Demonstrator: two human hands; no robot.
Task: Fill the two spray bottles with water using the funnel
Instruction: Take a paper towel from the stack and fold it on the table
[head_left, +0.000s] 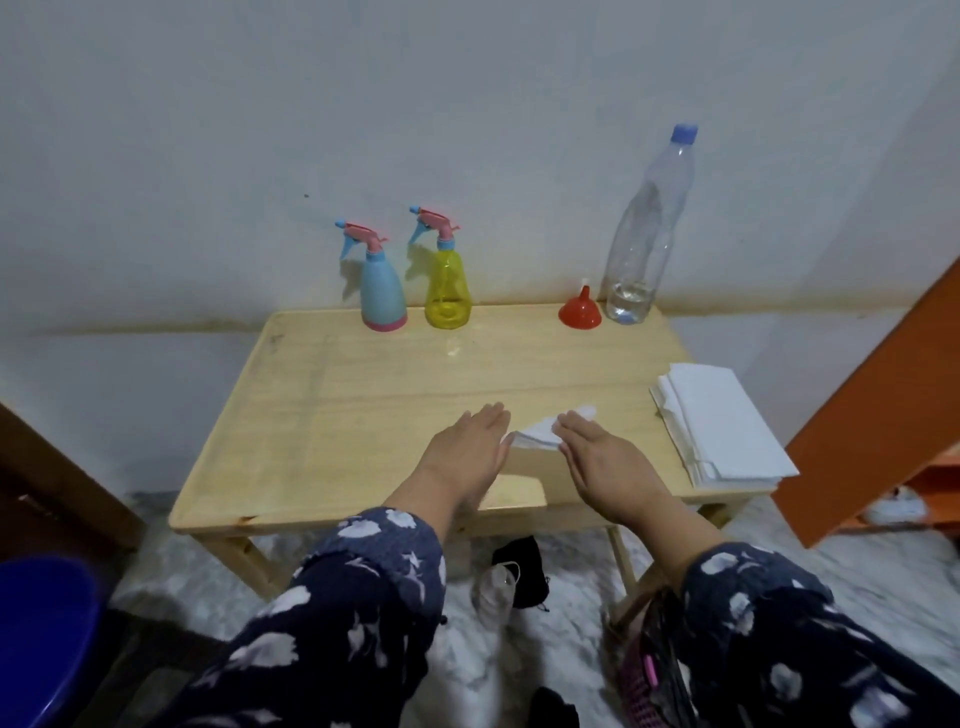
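Observation:
A blue spray bottle (383, 291) and a yellow spray bottle (447, 283), both with pink trigger heads on, stand upright at the back of the wooden table (332, 405). A red funnel (580, 312) sits mouth down to their right, beside a tall clear water bottle (644, 234) with a blue cap and a little water at its bottom. My left hand (465, 444) and my right hand (605, 457) lie flat with straight fingers near the front edge. A crumpled white tissue (537, 434) lies between them, under the fingertips of my right hand.
A stack of white tissues (722, 421) lies at the table's right edge. An orange board (883, 415) leans on the right. A blue tub (47, 639) sits at lower left. A clear bottle (493, 592) and dark cloth (522, 569) lie on the floor under the table.

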